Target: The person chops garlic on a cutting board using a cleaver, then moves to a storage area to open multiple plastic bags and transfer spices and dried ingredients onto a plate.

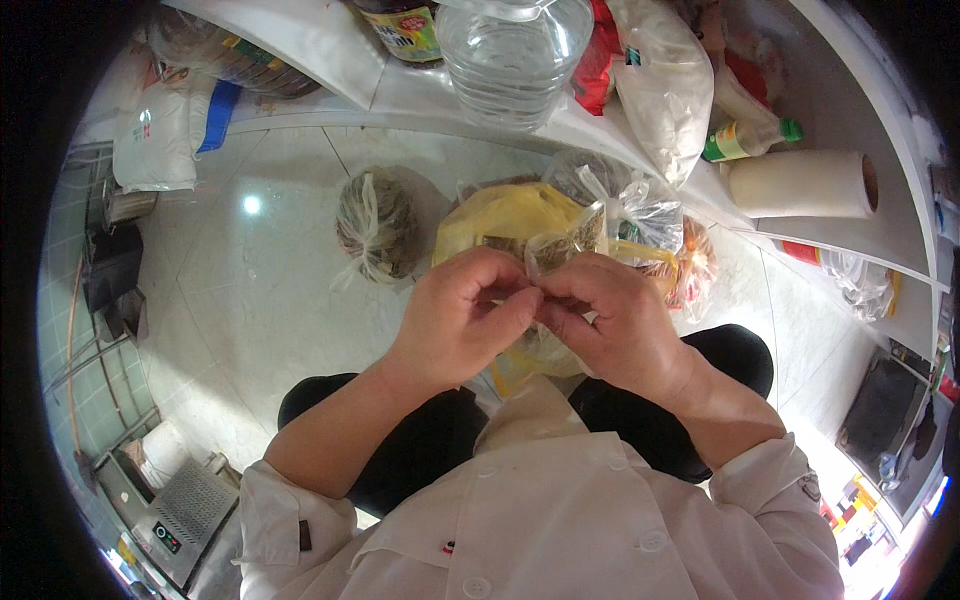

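My left hand (465,311) and my right hand (626,322) meet fingertip to fingertip over the floor, between my knees. Their thumbs and forefingers pinch the edge of a small clear plastic bag (570,247) that holds brownish, seed-like bits. The pinched part is mostly hidden by the fingers. Beneath and behind it spreads a yellow plastic bag (517,206), which lies open around other packets. Touching its right side is a knotted clear bag (645,206), and a clear bag with red contents (696,266) sits beyond my right hand.
A tied bag of dark dried goods (375,225) stands on the tiled floor (232,262) at left. Across the top runs a white shelf (412,97) bearing a large clear water jug (514,64). Farther right on it are a white sack (664,82), a green-capped bottle (750,139) and a roll (802,184).
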`<state>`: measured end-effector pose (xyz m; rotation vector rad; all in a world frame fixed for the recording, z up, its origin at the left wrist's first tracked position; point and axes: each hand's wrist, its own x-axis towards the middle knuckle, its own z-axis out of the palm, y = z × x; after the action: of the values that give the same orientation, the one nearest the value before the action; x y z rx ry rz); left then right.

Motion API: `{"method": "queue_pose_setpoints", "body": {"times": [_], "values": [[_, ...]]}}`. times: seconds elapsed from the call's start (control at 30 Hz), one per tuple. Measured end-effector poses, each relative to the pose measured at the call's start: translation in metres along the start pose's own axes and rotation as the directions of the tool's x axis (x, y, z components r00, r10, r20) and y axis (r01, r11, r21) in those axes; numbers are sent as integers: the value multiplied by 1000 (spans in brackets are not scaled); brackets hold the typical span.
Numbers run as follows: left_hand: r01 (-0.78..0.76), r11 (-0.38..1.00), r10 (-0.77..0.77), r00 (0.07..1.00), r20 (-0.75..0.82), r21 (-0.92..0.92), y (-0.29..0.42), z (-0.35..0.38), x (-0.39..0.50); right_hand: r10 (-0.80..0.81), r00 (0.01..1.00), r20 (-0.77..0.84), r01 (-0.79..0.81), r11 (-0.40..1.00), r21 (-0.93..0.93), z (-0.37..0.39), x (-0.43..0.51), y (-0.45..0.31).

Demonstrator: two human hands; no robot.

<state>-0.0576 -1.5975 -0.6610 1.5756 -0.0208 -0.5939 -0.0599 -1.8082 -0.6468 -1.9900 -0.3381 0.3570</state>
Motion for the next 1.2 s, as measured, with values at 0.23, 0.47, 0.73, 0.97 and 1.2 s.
{"method": "queue_pose_setpoints", "body": {"times": [0.23, 0.47, 0.73, 0.97, 1.2], "values": [[-19, 995, 15, 999, 43, 101, 2, -1, 1, 99, 995, -3, -97, 987, 131, -2, 0, 5], [-267, 863, 297, 955, -3, 429, -3, 9, 2, 118, 992, -33, -118, 993, -11, 6, -3, 4], [-315, 844, 373, 926, -54, 434, -1, 13, 6, -40, 987, -154, -8, 955, -297, 9, 2, 7], [-487, 678, 584, 812, -2, 550, 2, 5, 19, -64, 985, -158, -1, 927, -376, 0, 1, -5], [-395, 844, 435, 900, -31, 362, 1, 5, 9, -260, 964, -60, 219, 899, -380, -23, -1, -16]]}}
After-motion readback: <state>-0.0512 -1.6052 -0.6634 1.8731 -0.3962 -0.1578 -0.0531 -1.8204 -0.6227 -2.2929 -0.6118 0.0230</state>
